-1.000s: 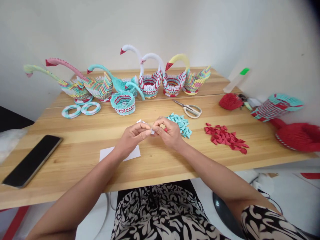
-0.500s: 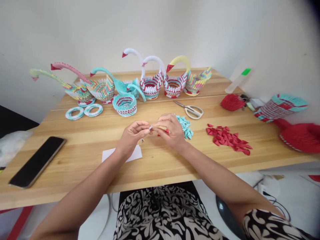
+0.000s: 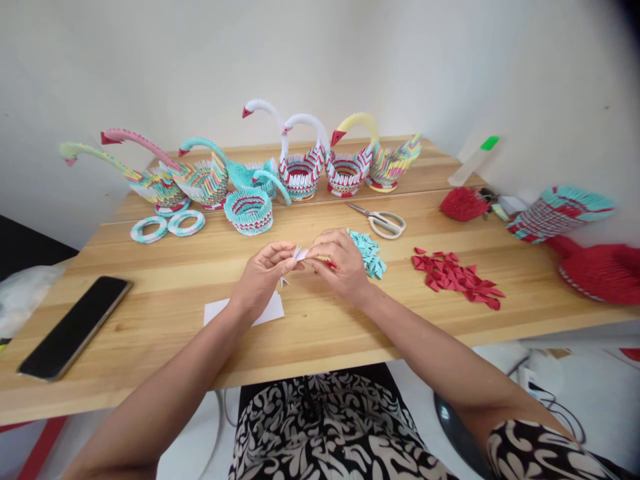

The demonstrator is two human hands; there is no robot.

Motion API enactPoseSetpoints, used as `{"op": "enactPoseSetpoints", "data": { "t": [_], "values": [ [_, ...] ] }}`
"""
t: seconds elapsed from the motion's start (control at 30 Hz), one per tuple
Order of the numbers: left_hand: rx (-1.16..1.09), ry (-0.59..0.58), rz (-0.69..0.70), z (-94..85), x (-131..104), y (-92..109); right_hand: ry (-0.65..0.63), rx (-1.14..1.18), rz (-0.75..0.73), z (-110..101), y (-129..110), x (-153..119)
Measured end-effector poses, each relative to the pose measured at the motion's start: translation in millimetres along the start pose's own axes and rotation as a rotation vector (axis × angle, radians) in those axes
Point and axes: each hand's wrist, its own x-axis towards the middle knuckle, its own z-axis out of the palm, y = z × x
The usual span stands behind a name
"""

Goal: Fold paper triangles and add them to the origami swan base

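Note:
A small folded piece of white paper (image 3: 301,254) is pinched between the fingertips of both hands above the middle of the table. My left hand (image 3: 266,272) grips its left end, and my right hand (image 3: 339,260) its right end. White paper sheets (image 3: 270,310) lie flat under my left wrist. Just below the fingers a small folded white piece (image 3: 284,282) rests on the wood. Beneath my right hand some red paper pieces (image 3: 330,265) show in part. Right behind that hand is a heap of turquoise folded paper triangles (image 3: 369,255).
Several paper swan baskets (image 3: 303,175) line the back. A turquoise paper bowl (image 3: 249,212), two paper rings (image 3: 187,223) and scissors (image 3: 384,223) are nearer. Red paper triangles (image 3: 457,277) and red paper models (image 3: 600,270) lie right; a phone (image 3: 75,327) lies left.
More of the white paper piece now shows between my fingertips, its folds spread a little wider. Both hands stay in almost the same place.

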Motion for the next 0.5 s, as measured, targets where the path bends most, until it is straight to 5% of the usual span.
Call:
{"op": "enactPoseSetpoints", "data": {
  "t": [0.3,0.5],
  "values": [
    [0.008,0.018,0.030,-1.1,1,-4,-0.066,-0.062,-0.100,3,5,-3],
    [0.387,0.106,0.069,1.5,-3,7,-0.042,-0.173,-0.159,-1,4,0]
  ]
}}
